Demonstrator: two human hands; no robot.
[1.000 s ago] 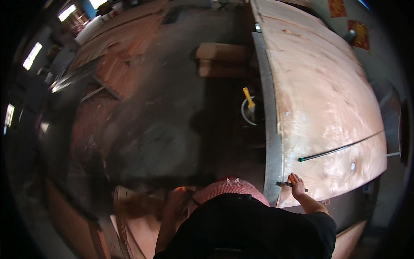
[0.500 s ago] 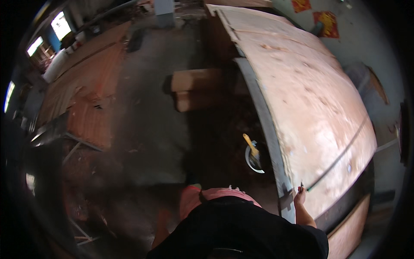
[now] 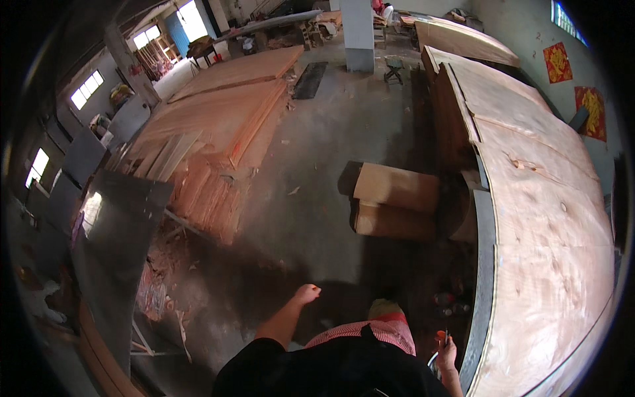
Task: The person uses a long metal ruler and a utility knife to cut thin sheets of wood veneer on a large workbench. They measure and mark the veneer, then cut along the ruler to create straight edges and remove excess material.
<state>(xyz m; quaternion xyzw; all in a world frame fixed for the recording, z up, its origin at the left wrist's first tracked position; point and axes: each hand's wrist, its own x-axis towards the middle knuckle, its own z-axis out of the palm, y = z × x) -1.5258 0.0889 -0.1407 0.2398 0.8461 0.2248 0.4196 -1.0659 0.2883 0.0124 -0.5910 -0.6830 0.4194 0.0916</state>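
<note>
In front of my body on the left, my left hand (image 3: 307, 293) hangs over the dark floor with its fingers curled closed. What it holds, if anything, is hidden. Low on the right, my right hand (image 3: 448, 356) is closed around a small tool with an orange part (image 3: 440, 336) and a thin dark tip pointing up; its exact kind is unclear. That hand is beside the grey edge of a tall stack of wood veneer sheets (image 3: 555, 284). Part of a white rim (image 3: 433, 360) shows beside my right wrist.
Bent brown boards (image 3: 397, 202) lie on the floor (image 3: 311, 159) ahead. A low stack of reddish sheets (image 3: 225, 99) and a dark panel (image 3: 119, 225) stand on the left. Farther off are a pillar (image 3: 358, 40) and a small stool (image 3: 393, 69).
My view has swung up and rightward things have shifted right. My right hand has come off the top of the veneer stack to beside it. My left hand has swung forward.
</note>
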